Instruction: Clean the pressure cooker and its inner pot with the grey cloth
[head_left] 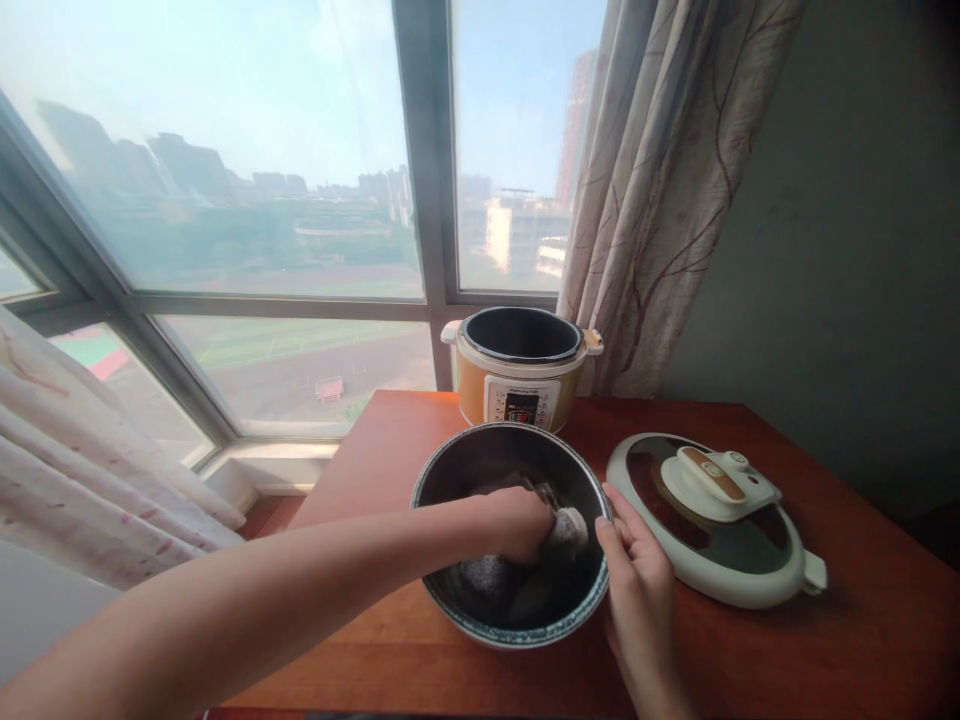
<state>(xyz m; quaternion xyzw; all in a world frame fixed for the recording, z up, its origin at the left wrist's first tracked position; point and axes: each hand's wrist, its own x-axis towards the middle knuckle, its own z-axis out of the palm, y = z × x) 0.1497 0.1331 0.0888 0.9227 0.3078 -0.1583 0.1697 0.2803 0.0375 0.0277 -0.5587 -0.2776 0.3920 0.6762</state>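
Your left hand [517,522] reaches down inside the dark inner pot [512,535], fingers curled and closed around a wad of cloth [564,532] that lies against the pot's inner wall; the grip looks firm, though exactly what the material is stays hard to tell in the shadow. The pot sits on the red-brown counter [847,640] right in front of you, close enough that your left forearm crosses low from the left side and dips over the rim with the wrist bent down. Your right hand [634,575] rests on the pot's right rim, fingers together and laid over the edge with the thumb outside, most likely to keep the pot from sliding or turning while the other hand works inside. The cooker's lid [712,520] lies flat just beside that hand, handle up. The cooker body [520,368] stands open behind the pot, by the window [225,200] and curtain [660,180].
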